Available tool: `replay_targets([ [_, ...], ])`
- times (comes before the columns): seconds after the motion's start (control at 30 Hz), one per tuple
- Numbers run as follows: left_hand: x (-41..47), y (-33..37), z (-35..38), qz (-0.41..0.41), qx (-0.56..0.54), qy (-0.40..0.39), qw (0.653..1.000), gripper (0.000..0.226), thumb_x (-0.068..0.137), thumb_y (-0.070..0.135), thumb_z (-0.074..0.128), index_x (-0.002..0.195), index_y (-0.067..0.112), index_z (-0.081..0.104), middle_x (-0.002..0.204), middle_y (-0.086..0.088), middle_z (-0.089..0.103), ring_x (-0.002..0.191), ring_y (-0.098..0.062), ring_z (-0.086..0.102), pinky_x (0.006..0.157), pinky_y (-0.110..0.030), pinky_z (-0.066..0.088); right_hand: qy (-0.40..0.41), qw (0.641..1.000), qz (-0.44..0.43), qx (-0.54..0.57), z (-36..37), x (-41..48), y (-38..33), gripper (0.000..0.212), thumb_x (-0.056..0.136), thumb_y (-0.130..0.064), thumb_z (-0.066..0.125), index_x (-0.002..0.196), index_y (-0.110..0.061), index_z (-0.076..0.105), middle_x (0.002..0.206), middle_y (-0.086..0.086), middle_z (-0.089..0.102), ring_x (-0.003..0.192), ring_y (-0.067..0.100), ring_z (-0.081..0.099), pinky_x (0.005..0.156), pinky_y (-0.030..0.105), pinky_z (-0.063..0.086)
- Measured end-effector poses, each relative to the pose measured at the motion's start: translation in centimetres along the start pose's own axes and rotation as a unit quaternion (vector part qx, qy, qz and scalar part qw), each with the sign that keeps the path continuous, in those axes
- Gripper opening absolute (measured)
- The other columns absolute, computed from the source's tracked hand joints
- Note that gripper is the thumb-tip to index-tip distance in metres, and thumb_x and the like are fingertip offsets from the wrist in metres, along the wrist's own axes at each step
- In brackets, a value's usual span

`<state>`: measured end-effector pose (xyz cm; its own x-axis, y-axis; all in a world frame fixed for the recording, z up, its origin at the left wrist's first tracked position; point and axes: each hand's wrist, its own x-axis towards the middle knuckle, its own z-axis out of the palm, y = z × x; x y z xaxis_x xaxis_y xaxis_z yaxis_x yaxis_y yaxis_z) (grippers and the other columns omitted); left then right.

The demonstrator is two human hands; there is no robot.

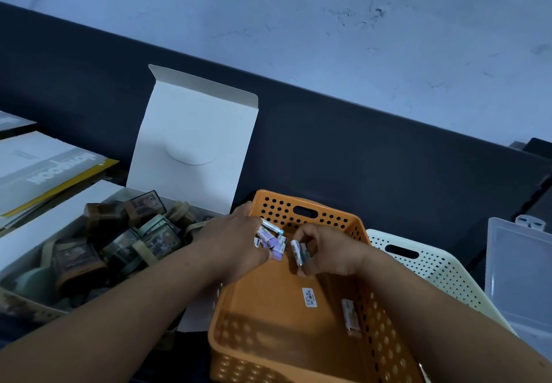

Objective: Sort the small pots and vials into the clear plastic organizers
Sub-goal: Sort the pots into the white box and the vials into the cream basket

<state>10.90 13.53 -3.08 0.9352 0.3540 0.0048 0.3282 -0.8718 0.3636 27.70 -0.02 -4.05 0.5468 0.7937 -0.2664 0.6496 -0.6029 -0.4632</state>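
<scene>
Over the orange perforated basket (301, 320) my two hands meet. My left hand (230, 245) grips a bunch of small vials (270, 238) with purple and white labels and teal caps. My right hand (325, 254) pinches a single vial (298, 252) with a white barcode label. Another vial (351, 317) lies on the basket floor by its right wall. To the left, an open white box (35, 242) holds several small dark pots (143, 236) with tan and green lids. A clear plastic organizer (519, 281) sits at the far right.
A cream perforated basket (430, 266) stands behind the orange one on the right. The white box's lid (194, 143) stands upright. Booklets with a yellow edge (44, 170) lie at the far left. A dark ledge and a pale wall run behind everything.
</scene>
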Motion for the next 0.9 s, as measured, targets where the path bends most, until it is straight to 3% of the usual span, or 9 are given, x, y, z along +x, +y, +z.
replay_targets([
  [0.1,-0.1,0.4,-0.2,-0.001,0.016,-0.006,1.0,0.063,0.091,0.055,0.047,0.145,0.023,0.035,0.157,0.003,0.017,0.132,-0.021,0.039,0.104,-0.033,0.035,-0.013,1.0,0.011,-0.006,-0.1,-0.4,0.1,0.048,0.069,-0.012,0.083,0.104,-0.03,0.054,0.106,-0.007,0.061,0.098,0.013,0.062,0.087,0.034,0.056],
  [0.3,-0.4,0.7,-0.5,-0.001,0.018,-0.014,1.0,0.065,0.091,0.055,0.048,0.145,0.024,0.033,0.158,0.004,0.014,0.134,-0.022,0.037,0.105,-0.034,0.033,-0.042,0.992,0.007,-0.122,1.0,-0.6,-0.4,0.058,0.073,-0.009,0.078,0.118,-0.034,0.051,0.124,-0.004,0.05,0.11,0.019,0.052,0.092,0.036,0.051],
  [0.43,-0.4,0.8,-0.5,-0.003,0.021,-0.017,1.0,0.067,0.09,0.057,0.047,0.147,0.025,0.031,0.159,0.004,0.012,0.136,-0.022,0.035,0.105,-0.033,0.032,-0.043,0.996,0.011,-0.077,0.7,-0.8,-0.4,0.057,0.075,0.003,0.069,0.117,-0.033,0.054,0.115,-0.006,0.05,0.104,0.015,0.054,0.084,0.03,0.053],
  [0.73,-0.4,0.7,-0.5,0.0,0.019,-0.012,1.0,0.065,0.09,0.057,0.047,0.145,0.026,0.033,0.157,0.005,0.016,0.133,-0.021,0.037,0.103,-0.032,0.034,-0.064,0.998,0.005,0.004,0.4,-0.3,-0.5,0.056,0.076,0.006,0.069,0.111,-0.034,0.052,0.113,-0.007,0.053,0.101,0.012,0.054,0.077,0.023,0.05],
  [0.9,-0.1,0.5,-0.3,-0.002,0.029,-0.014,0.999,0.066,0.092,0.055,0.046,0.148,0.025,0.028,0.16,0.004,0.007,0.138,-0.022,0.032,0.106,-0.033,0.03,0.001,0.995,-0.023,0.102,-1.8,-2.1,-0.2,0.055,0.072,0.004,0.071,0.108,-0.035,0.055,0.11,-0.006,0.058,0.1,0.013,0.059,0.075,0.023,0.052],
])
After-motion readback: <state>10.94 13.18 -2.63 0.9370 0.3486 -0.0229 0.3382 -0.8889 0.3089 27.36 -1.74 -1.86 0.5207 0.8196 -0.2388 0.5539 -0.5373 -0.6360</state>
